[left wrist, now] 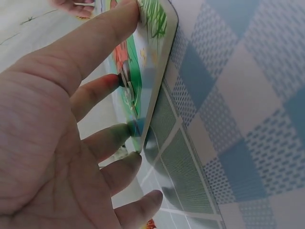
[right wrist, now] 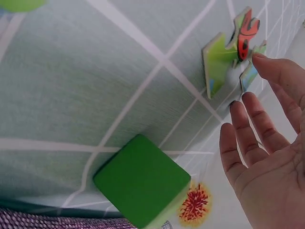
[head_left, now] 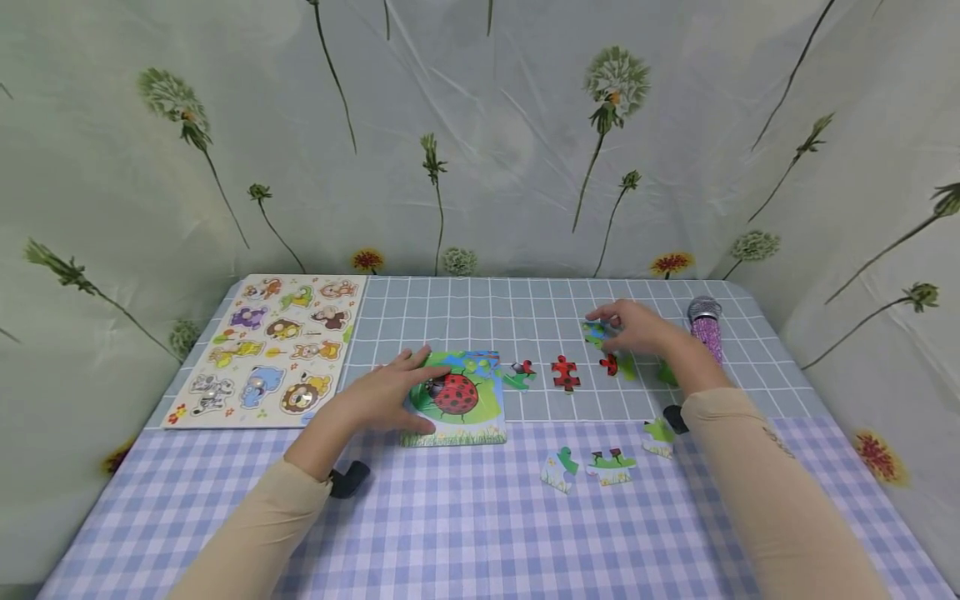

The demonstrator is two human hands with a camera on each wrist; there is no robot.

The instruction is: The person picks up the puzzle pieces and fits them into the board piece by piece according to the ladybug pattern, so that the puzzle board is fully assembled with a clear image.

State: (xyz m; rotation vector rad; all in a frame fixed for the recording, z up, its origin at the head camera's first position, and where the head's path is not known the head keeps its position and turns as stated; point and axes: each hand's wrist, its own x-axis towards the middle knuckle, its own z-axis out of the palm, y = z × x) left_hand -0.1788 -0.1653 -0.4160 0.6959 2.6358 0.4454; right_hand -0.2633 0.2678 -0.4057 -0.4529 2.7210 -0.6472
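Note:
A ladybug picture puzzle board (head_left: 457, 417) lies flat near the middle. Over its left side spreads my left hand (head_left: 382, 396); in the left wrist view the thumb and fingertips touch the board (left wrist: 152, 52). My right hand (head_left: 637, 327) is at a blue and green puzzle piece (head_left: 596, 333) toward the back, thumb and forefinger on either side of it. I see no firm pinch. Just in front lies a green and red piece (head_left: 610, 364), also in the right wrist view. A red piece (head_left: 566, 374) and a green-black one (head_left: 520, 375) lie between the hands.
Several edge pieces (head_left: 611, 468) lie on the checked cloth at the front right. A green square block (right wrist: 142, 181) and a sparkly pink microphone (head_left: 706, 327) are right of the right hand. An animal peg board (head_left: 273, 350) lies at the left. A flowered curtain (head_left: 480, 142) hangs behind.

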